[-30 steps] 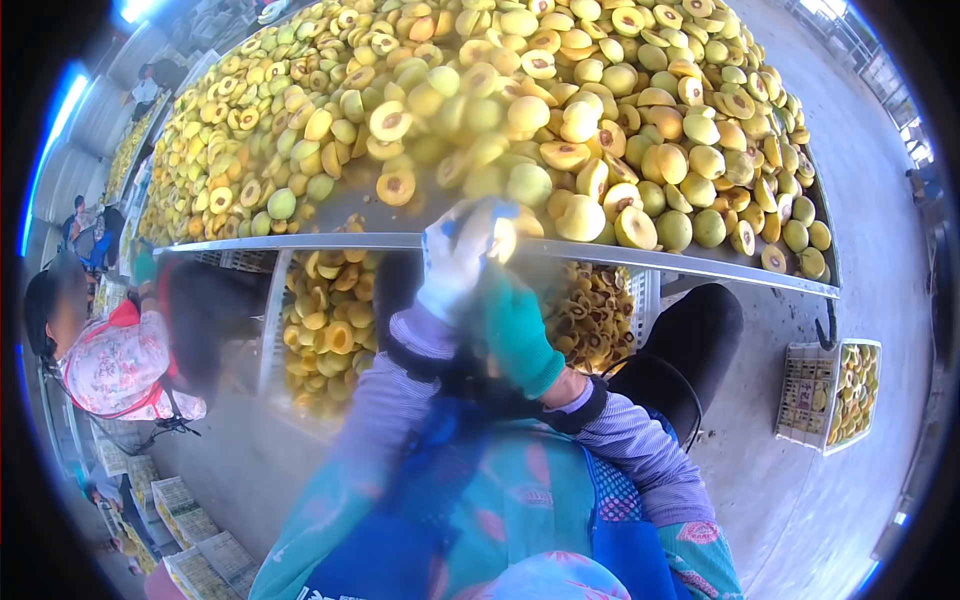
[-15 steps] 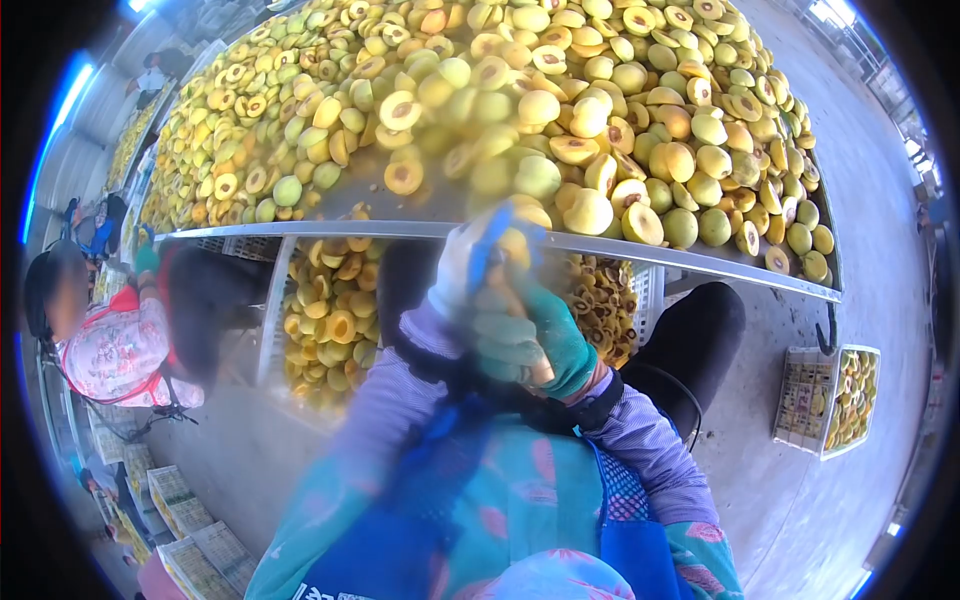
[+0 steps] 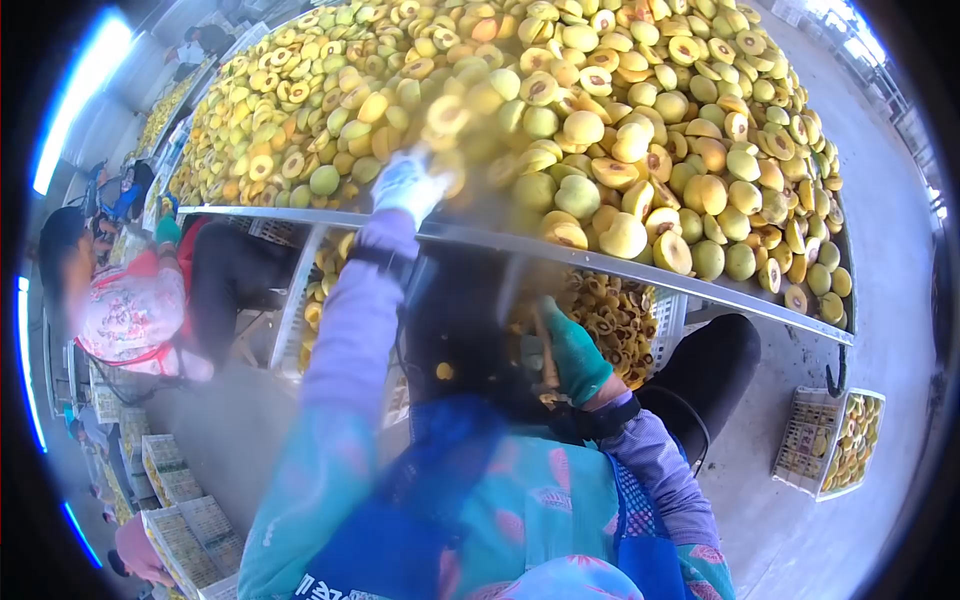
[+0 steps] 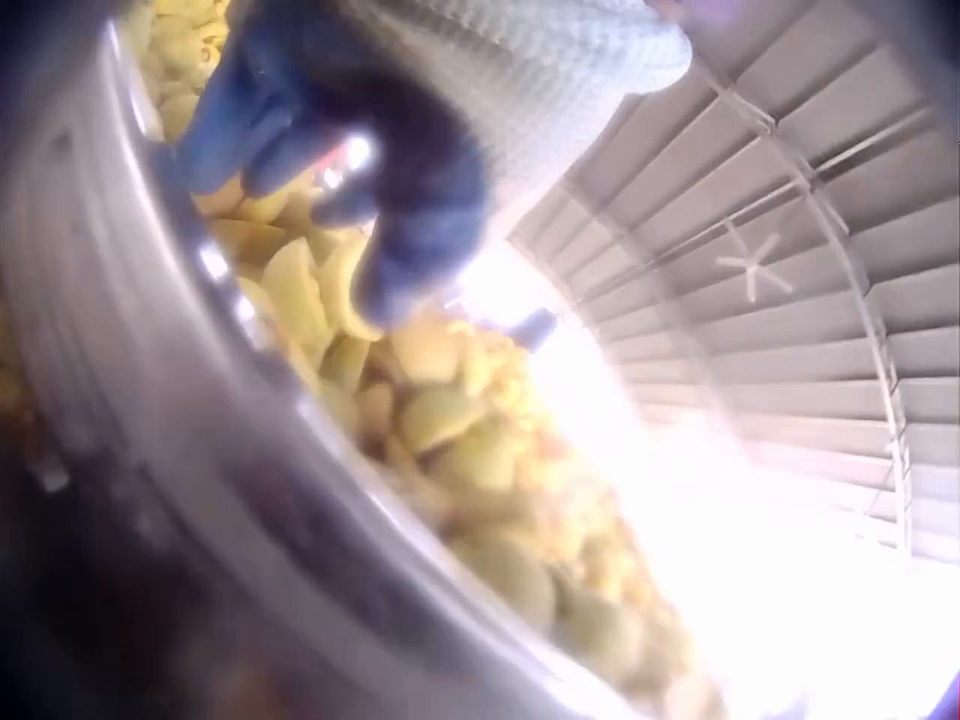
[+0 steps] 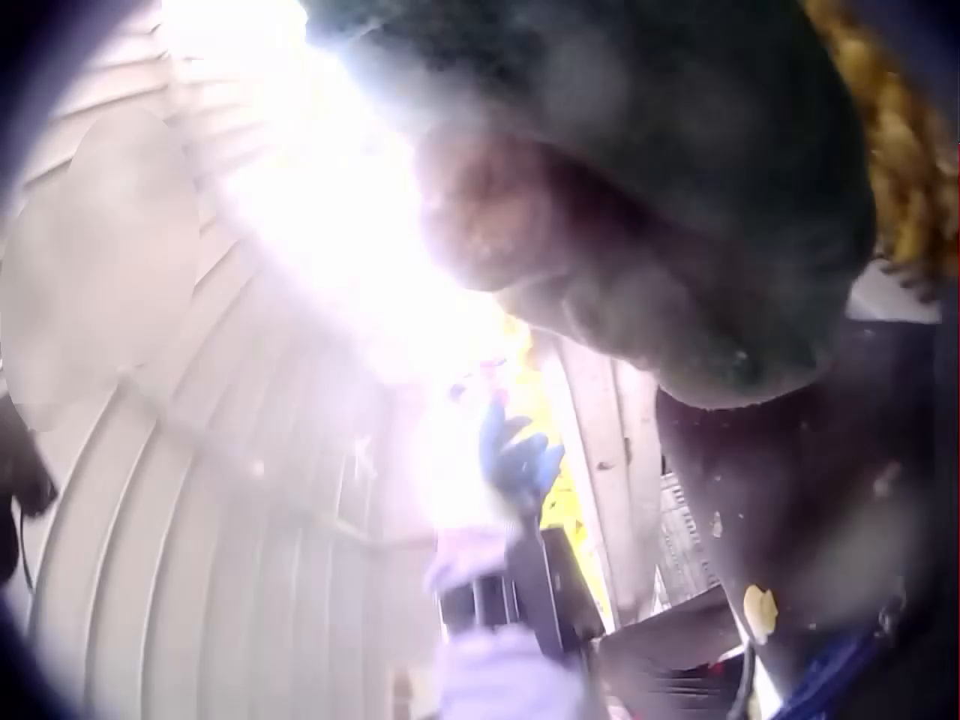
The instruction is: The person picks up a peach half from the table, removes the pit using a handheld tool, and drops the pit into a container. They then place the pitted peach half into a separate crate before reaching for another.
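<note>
My left hand (image 3: pixel 410 188), in a white glove with blue fingers, reaches over the near edge of the fruit table. In the left wrist view its blue fingers (image 4: pixel 405 225) are spread apart just above the heaped fruit halves (image 4: pixel 450 413). Cut yellow-green stone fruit (image 3: pixel 600 170), many halves showing brown centres, cover the table. Lower and nearer my lap, my green-gloved right hand (image 3: pixel 580 355) grips a wooden handle (image 3: pixel 547 345). The handle's rounded end (image 5: pixel 488 210) pokes out of the fist in the right wrist view; the tool's other end is hidden.
A metal rail (image 3: pixel 640 272) edges the table. Beneath it, between my knees, a crate holds brown-centred fruit pieces (image 3: pixel 612 315). Another filled crate (image 3: pixel 810 440) stands on the floor at right. A seated person (image 3: pixel 130 310) works at left, near stacked crates (image 3: pixel 190 540).
The hands were together over a piece of fruit in front of me. My left hand has since moved forward and left over the table; the right has drawn back, still gripping the handle.
</note>
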The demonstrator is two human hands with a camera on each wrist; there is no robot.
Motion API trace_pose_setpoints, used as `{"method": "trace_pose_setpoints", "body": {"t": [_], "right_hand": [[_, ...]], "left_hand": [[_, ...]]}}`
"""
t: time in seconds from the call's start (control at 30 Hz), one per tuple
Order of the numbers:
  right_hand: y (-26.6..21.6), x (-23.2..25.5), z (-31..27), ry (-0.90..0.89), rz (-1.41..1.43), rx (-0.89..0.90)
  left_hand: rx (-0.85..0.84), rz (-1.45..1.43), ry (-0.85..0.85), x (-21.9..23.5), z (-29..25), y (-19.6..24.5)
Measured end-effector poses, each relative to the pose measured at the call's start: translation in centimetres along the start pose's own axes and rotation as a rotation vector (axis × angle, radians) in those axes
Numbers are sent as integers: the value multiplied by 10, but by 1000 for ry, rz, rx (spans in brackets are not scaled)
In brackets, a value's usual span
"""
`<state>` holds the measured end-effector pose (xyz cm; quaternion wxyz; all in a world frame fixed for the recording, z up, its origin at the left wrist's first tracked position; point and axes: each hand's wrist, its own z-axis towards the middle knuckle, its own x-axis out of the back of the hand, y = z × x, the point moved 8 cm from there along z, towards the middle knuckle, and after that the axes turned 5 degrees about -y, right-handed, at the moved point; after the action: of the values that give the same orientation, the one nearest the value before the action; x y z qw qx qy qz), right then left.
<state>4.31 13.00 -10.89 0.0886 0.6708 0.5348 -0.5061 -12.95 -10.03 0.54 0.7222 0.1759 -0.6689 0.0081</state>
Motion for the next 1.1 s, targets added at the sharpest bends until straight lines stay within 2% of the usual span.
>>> {"method": "trace_pose_setpoints", "body": {"t": [0.03, 0.07, 0.1, 0.17, 0.2, 0.23, 0.3, 0.37, 0.4, 0.47, 0.57, 0.63, 0.7, 0.77, 0.83, 0.9, 0.97, 1.03, 1.07, 1.1], "right_hand": [[-11, -10, -5, 6, -93, 29], [-28, -18, -11, 100, -228, 119], [-42, -26, -15, 102, -365, 209], [-61, -39, -21, 110, -626, 380], [-72, -45, -20, 142, -701, 546], [-80, -55, -16, 176, -775, 710], [-90, -70, -12, 251, -970, 992], [-93, -82, -13, 332, -1223, 1237], [-92, -78, -13, 369, -1245, 1200], [-90, -71, -13, 444, -1284, 1127], [-79, -49, -8, 397, -1081, 992], [-78, -52, -18, 422, -1166, 1060], [-78, -55, -23, 422, -1175, 1088], [-72, -57, -22, 383, -1175, 1043], [-63, -57, -19, 310, -1317, 949], [-58, -52, -15, 186, -1160, 825], [-56, -52, -14, 28, -638, 674], [-38, -63, -12, -306, -80, 208], [-27, -74, -17, -462, 199, -29], [-26, -80, -18, -550, 280, -51]], "left_hand": [[-90, 42, -308, -44, 27, 0], [-158, 42, -344, -50, 34, 9], [-225, 49, -385, -56, 39, 15], [-255, -131, -325, -38, 23, 21], [-193, -447, -384, -57, 26, 2], [-145, -850, -420, -42, 0, 15], [-227, -1157, -361, -16, -39, 43], [-823, -712, -5, 20, -78, 79], [-1094, -460, 179, 28, -107, 97], [-1010, -461, 217, 24, -118, 109], [-955, -593, 143, 24, -128, 127], [-884, -772, 26, 7, -121, 127], [-709, -979, -31, -11, -117, 121], [-604, -1073, 13, -19, -118, 118], [-632, -1050, 134, -16, -122, 119], [-554, -1081, 3, -22, -119, 114], [-628, -1080, 7, -19, -121, 117], [-853, -1033, 146, -7, -129, 125], [-826, -944, 151, -10, -128, 122], [-796, -856, 158, -12, -128, 117]]}}
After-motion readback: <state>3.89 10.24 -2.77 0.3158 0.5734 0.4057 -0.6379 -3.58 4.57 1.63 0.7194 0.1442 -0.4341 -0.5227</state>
